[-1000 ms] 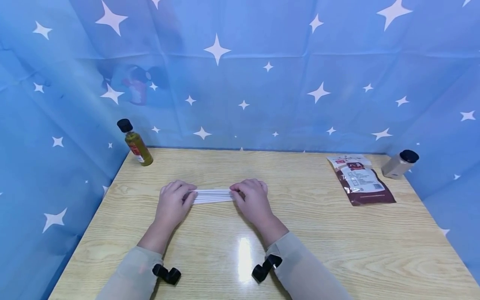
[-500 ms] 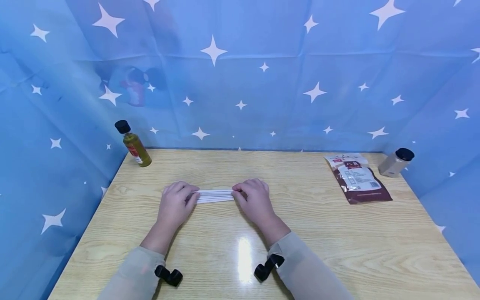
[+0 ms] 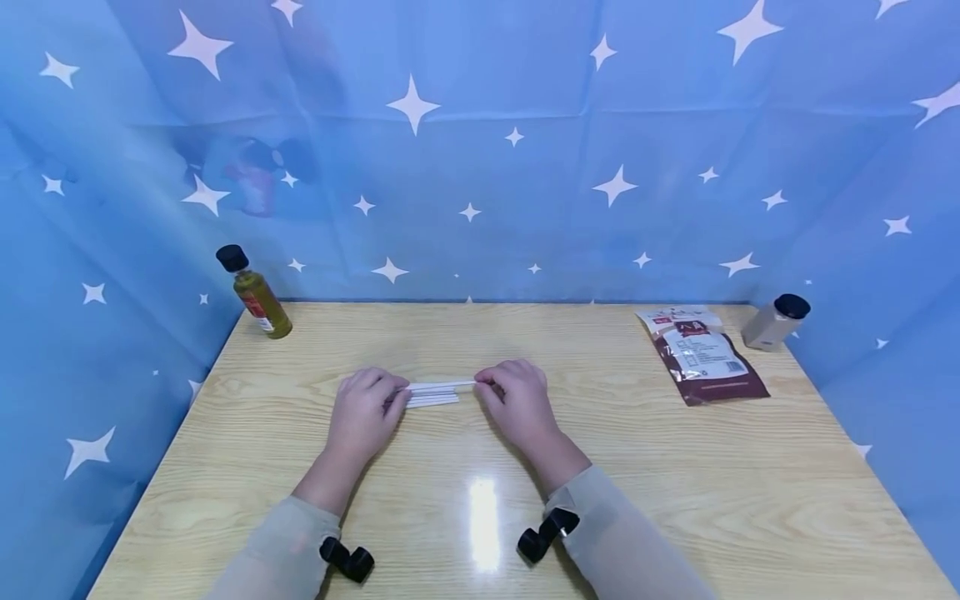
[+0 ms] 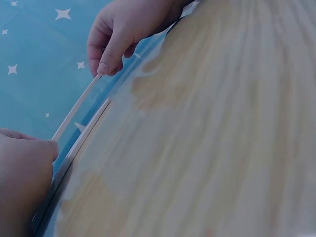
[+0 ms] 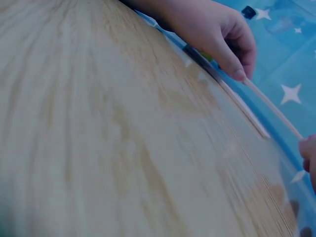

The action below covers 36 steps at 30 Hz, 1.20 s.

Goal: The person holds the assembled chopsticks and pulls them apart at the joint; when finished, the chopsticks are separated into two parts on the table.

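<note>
Nearest, below the fingers, two pale sleeves point(image 3: 630, 542), each with a black wrist camera point(image 3: 348, 560), reach over the wood-grain bench point(image 3: 675, 500). The fingers of the left hand point(image 3: 365, 414) and right hand point(image 3: 519, 404) are narrow, pinching opposite ends of one thin white stick point(image 3: 444, 386) that spans the gap between them. Just below it, beside the left fingers, the other sticks point(image 3: 435, 401) lie together, their right ends short of the right fingers; their left ends are hidden, so I cannot tell whether the left fingers touch them. Beyond the right fingers, well to the right, lie a maroon packet point(image 3: 708, 357) and a black-lidded jar point(image 3: 771, 327); beyond the left fingers, leftward, stands a black-capped bottle point(image 3: 261, 304); farthest, a blue starry backdrop point(image 3: 495, 167)
</note>
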### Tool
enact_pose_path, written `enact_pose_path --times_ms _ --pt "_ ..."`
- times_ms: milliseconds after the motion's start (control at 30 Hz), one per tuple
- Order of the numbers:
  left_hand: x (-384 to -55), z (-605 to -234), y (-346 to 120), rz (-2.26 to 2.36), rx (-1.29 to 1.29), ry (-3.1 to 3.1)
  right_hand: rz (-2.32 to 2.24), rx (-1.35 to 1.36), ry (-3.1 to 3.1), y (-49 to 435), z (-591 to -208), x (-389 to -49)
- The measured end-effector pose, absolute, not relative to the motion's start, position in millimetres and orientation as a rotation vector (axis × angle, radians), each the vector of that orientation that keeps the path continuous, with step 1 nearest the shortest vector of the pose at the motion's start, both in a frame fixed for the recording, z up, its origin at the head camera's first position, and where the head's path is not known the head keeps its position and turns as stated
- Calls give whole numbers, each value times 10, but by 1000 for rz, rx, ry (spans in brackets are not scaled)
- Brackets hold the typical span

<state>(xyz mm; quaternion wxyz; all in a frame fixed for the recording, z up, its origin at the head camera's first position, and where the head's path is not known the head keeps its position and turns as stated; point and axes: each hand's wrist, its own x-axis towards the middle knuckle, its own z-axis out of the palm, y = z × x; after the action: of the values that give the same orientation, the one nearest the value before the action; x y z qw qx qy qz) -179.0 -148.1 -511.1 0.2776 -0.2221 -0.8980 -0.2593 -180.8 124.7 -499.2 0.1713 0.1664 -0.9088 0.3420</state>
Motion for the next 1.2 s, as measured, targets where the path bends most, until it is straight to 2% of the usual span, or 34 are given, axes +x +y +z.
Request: enact_pose_path --times_ms 1200 --pt "-1883 -5116 -452 -696 -715 -2449 896 402 -2542 2271 -5017 -1633"
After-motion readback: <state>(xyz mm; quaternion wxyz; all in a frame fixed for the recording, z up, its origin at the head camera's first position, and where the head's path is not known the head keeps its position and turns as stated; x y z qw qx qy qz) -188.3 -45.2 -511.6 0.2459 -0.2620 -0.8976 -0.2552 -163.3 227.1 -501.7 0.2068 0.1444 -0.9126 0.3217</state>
